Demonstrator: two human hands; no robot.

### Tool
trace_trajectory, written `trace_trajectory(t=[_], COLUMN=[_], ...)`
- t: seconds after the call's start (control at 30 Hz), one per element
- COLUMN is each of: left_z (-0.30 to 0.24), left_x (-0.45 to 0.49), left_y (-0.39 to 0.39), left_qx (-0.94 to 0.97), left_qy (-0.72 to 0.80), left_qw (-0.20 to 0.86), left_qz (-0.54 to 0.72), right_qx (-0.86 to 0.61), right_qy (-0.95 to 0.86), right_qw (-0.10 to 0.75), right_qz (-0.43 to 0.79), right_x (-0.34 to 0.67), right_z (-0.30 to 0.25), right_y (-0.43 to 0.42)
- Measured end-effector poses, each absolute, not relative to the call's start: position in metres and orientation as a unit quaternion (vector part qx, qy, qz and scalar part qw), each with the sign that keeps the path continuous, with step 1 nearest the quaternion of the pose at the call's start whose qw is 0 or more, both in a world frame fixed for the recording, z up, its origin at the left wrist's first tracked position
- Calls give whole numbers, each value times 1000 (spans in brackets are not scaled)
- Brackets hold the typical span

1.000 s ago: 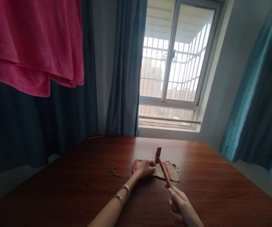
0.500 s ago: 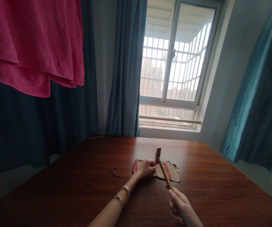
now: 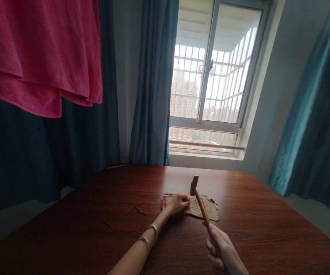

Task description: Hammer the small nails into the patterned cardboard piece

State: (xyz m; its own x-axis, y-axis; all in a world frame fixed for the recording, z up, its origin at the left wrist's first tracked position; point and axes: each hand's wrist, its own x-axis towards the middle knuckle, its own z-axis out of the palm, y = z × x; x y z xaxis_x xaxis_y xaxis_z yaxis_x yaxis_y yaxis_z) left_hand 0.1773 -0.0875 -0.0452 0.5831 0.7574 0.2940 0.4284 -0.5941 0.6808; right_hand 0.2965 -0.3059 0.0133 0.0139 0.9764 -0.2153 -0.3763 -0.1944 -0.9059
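Hammer [image 3: 200, 202] shifted slightly right, its head near the dotted sheet [image 3: 194, 208].

Nails [image 3: 135, 207] left of sheet [image 3: 211, 214] on table [image 3: 253, 229]

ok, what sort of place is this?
Probably a room in a home, likely an upper-floor flat. The blue curtain looks domestic, the window has a barred enclosure outside with tall buildings beyond.
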Motion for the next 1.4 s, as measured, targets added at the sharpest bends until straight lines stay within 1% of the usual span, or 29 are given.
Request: trace_trajectory(t=[0.1,0.3,0.47,0.6,0.77,0.9,1.03,1.17,1.4], left_z=[-43,-40,-40,-41,-41,-40,-41,-41,-39], left_x=[178,178,177,178,177,177,177,178,178], left_y=[-89,-92,-92,-91,-92,-92,-92,-92,-93], left_qx=[841,843,847,847,850,852,854,851,853], left_qy=[345,345,349,356,353,350,353,364,363], left_qw=[280,278,267,265,262,263,255,251,254], left_qz=[309,305,300,292,291,286,285,285,278], right_qx=[-458,-487,-465,-484,-463,-464,-438,-459,-445], right_qy=[-327,-329,-331,-346,-346,-328,-326,-319,-330], right_qw=[555,543,561,546,552,541,559,540,548], right_qz=[613,600,600,590,601,620,623,629,626], right_x=[298,305,305,304,303,301,300,300,299], right_z=[20,21,20,24,21,18,18,18,15], right_y=[-307,-304,-304,-304,-303,-302,-300,-300,-302])
